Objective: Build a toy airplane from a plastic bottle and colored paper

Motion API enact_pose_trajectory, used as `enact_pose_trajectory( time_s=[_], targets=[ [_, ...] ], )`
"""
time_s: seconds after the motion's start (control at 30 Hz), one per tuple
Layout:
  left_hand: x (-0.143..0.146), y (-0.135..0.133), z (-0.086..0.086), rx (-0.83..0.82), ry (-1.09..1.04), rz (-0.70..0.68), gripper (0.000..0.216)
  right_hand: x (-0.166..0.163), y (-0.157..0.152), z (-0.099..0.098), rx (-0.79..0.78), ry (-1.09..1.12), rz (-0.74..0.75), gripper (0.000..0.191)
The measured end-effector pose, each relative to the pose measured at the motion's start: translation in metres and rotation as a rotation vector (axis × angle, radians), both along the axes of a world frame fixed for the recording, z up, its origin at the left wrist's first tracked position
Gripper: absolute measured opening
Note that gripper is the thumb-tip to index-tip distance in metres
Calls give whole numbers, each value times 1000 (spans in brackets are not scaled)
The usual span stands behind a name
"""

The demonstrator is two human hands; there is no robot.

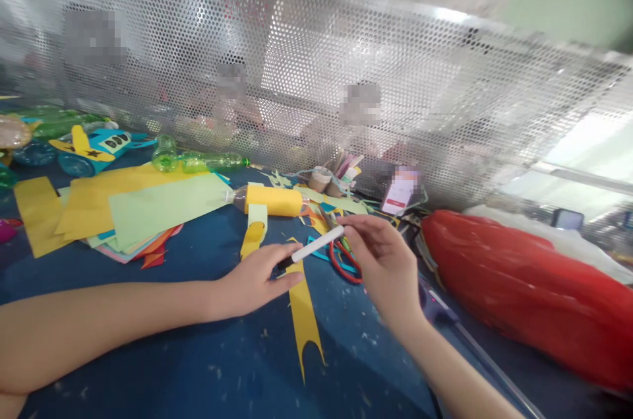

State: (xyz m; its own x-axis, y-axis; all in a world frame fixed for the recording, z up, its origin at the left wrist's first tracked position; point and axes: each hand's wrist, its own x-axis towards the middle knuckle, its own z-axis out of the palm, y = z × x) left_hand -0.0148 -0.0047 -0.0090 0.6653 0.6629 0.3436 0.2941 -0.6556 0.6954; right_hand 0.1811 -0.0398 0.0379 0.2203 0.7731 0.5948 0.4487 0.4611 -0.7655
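Note:
A white marker pen with a black end is held up over the table by my right hand, which pinches its white end. My left hand is around the black end, thumb and fingers apart; whether it touches the pen is hard to see. Below the pen lies a yellow paper strip with a curved notch. Behind my left hand lies a bottle wrapped in yellow paper, with a green and yellow paper piece in front of it. Red-handled scissors lie partly hidden by my right hand.
Stacked coloured paper lies left, with a blue and yellow bottle plane and green bottles behind. A propped phone, a glue gun and a red plastic bag are right. A perforated metal screen stands behind.

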Motion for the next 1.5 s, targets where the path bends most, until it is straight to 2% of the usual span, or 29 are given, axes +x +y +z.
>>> enact_pose_trajectory(
  time_s=[0.03, 0.13, 0.3, 0.37, 0.47, 0.67, 0.77, 0.83, 0.9, 0.97, 1.07, 1.13, 1.27, 1.5],
  targets=[
    [0, -1, 3, -11, 46, -17, 28, -3, 0, -2, -25, 45, 30, 10],
    [1, -2, 7, 6, 135, -26, 28, -9, 1, -12, -115, 162, 154, 16],
    [2, -5, -1, 173, 149, -82, 22, -23, -4, -37, -516, 216, 484, 23],
    [3, -7, -5, 223, 224, -92, 23, -28, -7, -45, -558, 252, 540, 25],
    [3, -8, -7, 255, 283, -89, 24, -31, -10, -50, -550, 306, 546, 28],
    [3, -8, -1, 182, 199, -101, 25, -31, -9, -50, -530, 347, 544, 29],
    [2, -6, -1, 131, 185, -26, 26, -26, -6, -50, -507, 414, 508, 27],
    [1, -6, -3, 135, 206, 57, 28, -19, -2, -50, -445, 470, 405, 25],
    [0, -6, -7, 209, 233, 87, 25, -11, 3, -51, -389, 478, 278, 25],
    [-1, -8, -9, 323, 267, 38, 23, -6, 7, -52, -385, 412, 217, 24],
    [-3, -13, -11, 465, 372, -60, 25, -4, 9, -54, -444, 265, 240, 26],
    [-4, -15, -11, 528, 439, -72, 27, -5, 9, -54, -480, 210, 250, 25],
    [-3, -16, -11, 572, 488, -71, 29, -5, 8, -56, -484, 173, 245, 20],
    [-1, -17, -12, 623, 486, -129, 31, -2, 10, -62, -470, 120, 211, 31]
  ],
)
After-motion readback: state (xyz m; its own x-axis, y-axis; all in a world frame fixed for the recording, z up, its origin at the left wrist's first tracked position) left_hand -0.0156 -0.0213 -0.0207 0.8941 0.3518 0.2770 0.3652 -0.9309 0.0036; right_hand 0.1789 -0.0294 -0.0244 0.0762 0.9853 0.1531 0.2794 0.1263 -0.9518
